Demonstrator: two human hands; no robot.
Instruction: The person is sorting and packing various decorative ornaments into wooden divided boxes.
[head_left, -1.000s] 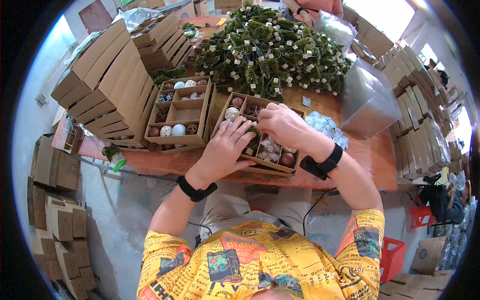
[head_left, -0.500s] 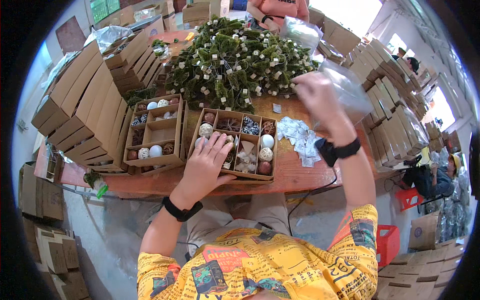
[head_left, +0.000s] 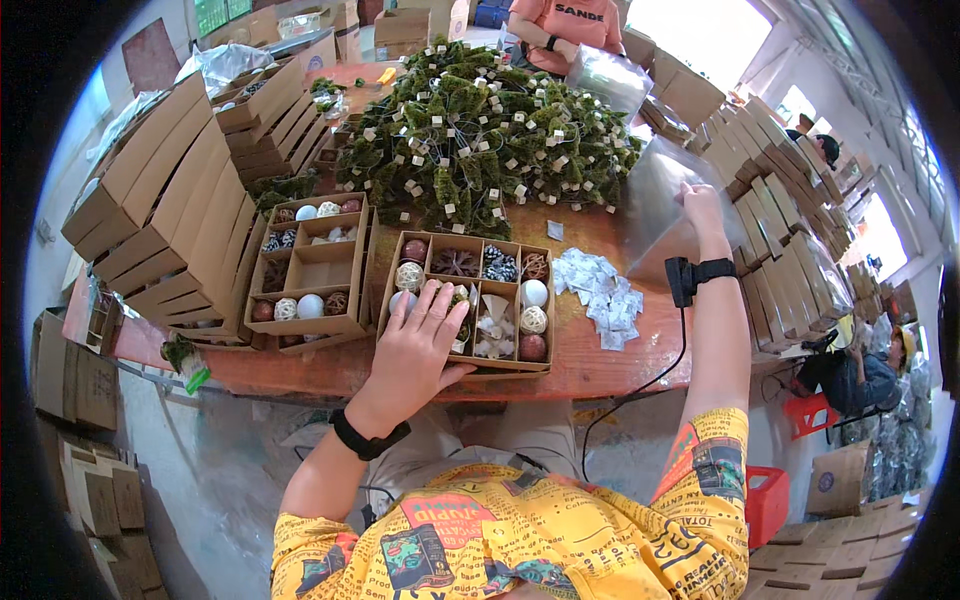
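Note:
My left hand (head_left: 415, 365) lies with stretched fingers over the left side of a divided cardboard box (head_left: 515, 368). Its compartments hold a white ball (head_left: 534, 293), reddish-brown balls, woven balls, white-tipped pinecones (head_left: 499, 264) and pale decorative pieces; the hand hides part of the contents. Off to the right, my right hand (head_left: 703, 208) is closed, thumb and fingers pinched at a clear plastic sheet (head_left: 655, 215) on the table's right side. A second divided box (head_left: 328, 266) of similar ornaments, its middle compartment bare, sits left of the first.
A large heap of green tufts with small white tags (head_left: 490, 140) covers the table's far middle. White sachets (head_left: 605, 300) lie right of the box. Stacked cartons (head_left: 160, 200) rise at left, more (head_left: 790, 270) at right. A co-worker (head_left: 570, 35) stands across the table.
My right hand has moved right and slightly down, from beside the green heap to the clear plastic, and its fingers have closed. My left hand stays on the box.

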